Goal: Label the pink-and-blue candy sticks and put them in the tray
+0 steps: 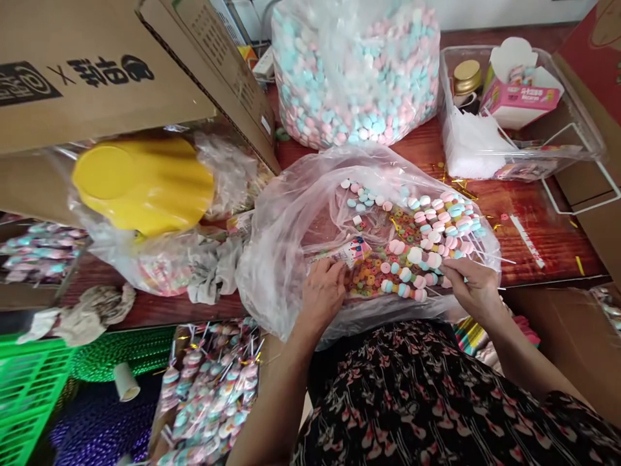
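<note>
My right hand [474,286] pinches the end of a marshmallow skewer [421,257], whose pale pink and white pieces point left. My left hand [326,288] has its fingers curled on a small printed clear candy bag [356,251] that shows a cartoon figure. Both hands are over a large clear plastic bag [281,213] spread on the table. On it lie more marshmallow skewers [449,217] on white sticks, several loose marshmallows [365,194] and many ring-shaped gummies [371,275]. My left palm is hidden.
Behind stands a big bag of pink and blue marshmallows [359,77]. A clear plastic bin [524,162] is at the right. At the left are a yellow tub [145,184] and cardboard boxes [111,65]. Below the table edge, a box holds wrapped skewers [218,395], near a green crate [33,388].
</note>
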Tool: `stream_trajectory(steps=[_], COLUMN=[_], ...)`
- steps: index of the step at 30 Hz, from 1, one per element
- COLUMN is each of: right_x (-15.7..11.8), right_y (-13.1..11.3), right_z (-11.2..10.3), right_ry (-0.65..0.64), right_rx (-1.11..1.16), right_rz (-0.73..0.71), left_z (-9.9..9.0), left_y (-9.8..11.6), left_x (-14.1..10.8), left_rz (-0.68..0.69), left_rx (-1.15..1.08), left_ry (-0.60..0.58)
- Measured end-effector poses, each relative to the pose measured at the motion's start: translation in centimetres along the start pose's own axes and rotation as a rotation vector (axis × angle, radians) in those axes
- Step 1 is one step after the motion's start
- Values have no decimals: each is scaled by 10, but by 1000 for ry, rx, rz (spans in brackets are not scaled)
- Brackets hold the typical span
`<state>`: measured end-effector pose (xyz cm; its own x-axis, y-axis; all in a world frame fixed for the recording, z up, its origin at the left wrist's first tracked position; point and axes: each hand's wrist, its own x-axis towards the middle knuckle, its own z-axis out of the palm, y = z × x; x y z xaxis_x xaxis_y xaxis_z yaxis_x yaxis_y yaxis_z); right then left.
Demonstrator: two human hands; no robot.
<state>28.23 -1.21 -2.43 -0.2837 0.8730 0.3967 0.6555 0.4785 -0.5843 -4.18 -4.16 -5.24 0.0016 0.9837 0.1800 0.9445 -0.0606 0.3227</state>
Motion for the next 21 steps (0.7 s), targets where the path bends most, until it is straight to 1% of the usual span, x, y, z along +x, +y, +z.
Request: stream_trajectory(steps=[3, 6, 8, 10, 12, 16, 21], right_x=[4, 13, 20, 28, 34, 44, 53], right_y=[-5, -10, -11, -10, -8, -7, -12], right_z=[6, 11, 14, 17, 21, 24, 23], right_ry=[-26, -45, -57, -76, -113, -181, -245], right_rx=[34, 73, 87, 82, 69, 51, 30], right_rz=[32, 7, -6, -17, -40, -107, -200], left_z=[5, 10, 10, 7, 3, -1, 2], left_y=[-10, -19, -21, -21, -21, -24, -26], left_x=[3, 8, 9, 6, 3, 1, 3], left_rz=[-74, -130, -104, -39, 5, -3, -6], left_rx=[-172, -339, -343, -303, -279, -333, -361], left_ry=[50, 115, 86, 28, 2, -6, -5])
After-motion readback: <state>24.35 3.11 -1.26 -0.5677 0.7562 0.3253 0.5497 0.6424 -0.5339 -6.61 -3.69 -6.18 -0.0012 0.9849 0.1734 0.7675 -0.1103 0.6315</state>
